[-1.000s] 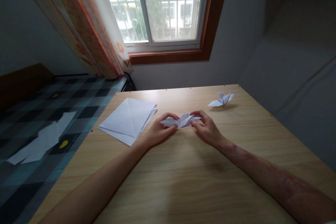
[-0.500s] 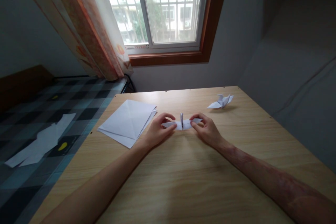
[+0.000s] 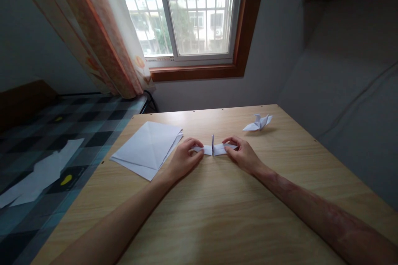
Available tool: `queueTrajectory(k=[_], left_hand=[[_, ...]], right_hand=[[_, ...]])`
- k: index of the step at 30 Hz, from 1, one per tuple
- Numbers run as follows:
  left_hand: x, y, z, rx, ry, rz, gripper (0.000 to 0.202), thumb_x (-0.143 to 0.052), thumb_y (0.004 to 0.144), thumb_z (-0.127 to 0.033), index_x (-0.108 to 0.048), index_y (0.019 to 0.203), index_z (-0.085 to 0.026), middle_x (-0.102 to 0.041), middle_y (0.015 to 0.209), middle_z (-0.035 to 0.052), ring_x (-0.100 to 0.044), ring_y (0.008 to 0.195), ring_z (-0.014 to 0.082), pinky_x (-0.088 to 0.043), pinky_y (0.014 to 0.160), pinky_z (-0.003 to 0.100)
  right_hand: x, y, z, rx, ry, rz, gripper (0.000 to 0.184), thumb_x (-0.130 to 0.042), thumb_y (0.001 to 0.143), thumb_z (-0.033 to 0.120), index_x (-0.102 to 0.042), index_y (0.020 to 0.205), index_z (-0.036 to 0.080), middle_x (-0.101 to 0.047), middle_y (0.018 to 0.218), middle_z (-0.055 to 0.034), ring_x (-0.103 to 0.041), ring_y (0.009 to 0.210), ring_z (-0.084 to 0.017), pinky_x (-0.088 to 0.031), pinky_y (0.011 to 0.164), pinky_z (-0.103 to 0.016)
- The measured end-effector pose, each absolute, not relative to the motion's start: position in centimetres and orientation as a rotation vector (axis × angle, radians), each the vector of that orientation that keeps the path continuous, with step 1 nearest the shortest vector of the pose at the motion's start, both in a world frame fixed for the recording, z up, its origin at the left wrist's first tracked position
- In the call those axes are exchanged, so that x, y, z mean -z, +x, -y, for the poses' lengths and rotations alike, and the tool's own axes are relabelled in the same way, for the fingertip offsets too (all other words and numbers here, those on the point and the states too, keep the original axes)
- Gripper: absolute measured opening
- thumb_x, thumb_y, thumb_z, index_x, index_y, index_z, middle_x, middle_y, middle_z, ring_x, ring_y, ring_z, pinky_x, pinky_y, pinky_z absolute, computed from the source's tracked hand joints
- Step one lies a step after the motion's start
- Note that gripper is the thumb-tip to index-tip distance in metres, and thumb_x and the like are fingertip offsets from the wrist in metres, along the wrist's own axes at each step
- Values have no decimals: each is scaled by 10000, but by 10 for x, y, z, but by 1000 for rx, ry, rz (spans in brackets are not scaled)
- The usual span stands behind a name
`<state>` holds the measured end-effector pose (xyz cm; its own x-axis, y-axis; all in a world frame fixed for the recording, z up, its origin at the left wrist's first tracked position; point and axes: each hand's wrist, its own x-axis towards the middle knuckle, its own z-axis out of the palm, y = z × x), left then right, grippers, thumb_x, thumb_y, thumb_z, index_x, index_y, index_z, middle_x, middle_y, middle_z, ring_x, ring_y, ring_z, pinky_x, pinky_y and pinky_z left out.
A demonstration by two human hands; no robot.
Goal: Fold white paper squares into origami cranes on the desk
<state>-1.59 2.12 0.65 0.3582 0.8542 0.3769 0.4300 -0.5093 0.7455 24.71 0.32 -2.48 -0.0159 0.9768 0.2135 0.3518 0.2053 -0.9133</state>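
A small white folded paper figure rests on the wooden table between my hands, with one flap standing upright in its middle. My left hand pinches its left end with thumb and forefinger. My right hand pinches its right end the same way. Both hands rest on the tabletop, fingers curled.
A stack of folded white paper sheets lies left of my left hand. A finished paper bird sits at the far right of the table. A checked bed with white paper scraps is at left; a window and curtain lie beyond.
The paper figure has been pulled out flatter and straighter between my hands, and its middle flap now stands upright. The view has shifted slightly.
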Motion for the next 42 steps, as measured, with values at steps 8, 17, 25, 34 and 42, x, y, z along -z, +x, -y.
queueTrajectory(k=[8, 17, 25, 34, 42], left_hand=[[-5, -16, -21, -1008, 2149, -1050, 179, -772, 907, -263, -772, 1081, -224, -756, 1142, 74, -705, 1069, 233, -585, 943, 361], [-8, -17, -19, -1097, 2077, -1077, 313, -792, 906, -248, -733, 1212, -224, -748, 1198, 74, -705, 1081, 217, -589, 973, 356], [-5, -18, -20, -1079, 2019, -1051, 348, -804, 914, -252, -712, 1244, -196, -752, 1223, 94, -725, 1103, 223, -604, 1004, 377], [-8, -9, -11, -1073, 1955, -912, 346, -789, 922, -232, -673, 1247, -221, -746, 1241, 78, -779, 1098, 222, -630, 970, 379], [-9, -13, -15, -1084, 2019, -1024, 216, -705, 953, -243, -711, 1164, -202, -750, 1125, 75, -731, 1040, 209, -598, 957, 353]], right_hand=[[22, 249, -4, -829, -1288, 1587, 240, -678, 894, 332, -777, 1054, 184, -777, 912, -42, -691, 813, -208, -511, 714, -298], [25, 249, -3, -840, -1249, 1549, 231, -717, 901, 345, -773, 1070, 196, -787, 958, -39, -706, 826, -207, -522, 750, -303], [24, 248, -2, -823, -1221, 1572, 187, -709, 920, 337, -783, 1023, 199, -808, 989, -52, -741, 921, -236, -560, 878, -352], [27, 246, 0, -969, -1088, 1602, 183, -705, 944, 312, -785, 1075, 214, -816, 1138, -77, -763, 1139, -266, -602, 988, -387], [24, 247, 0, -804, -1160, 1629, 139, -675, 923, 270, -787, 991, 223, -814, 1028, -44, -750, 1013, -255, -552, 922, -365]])
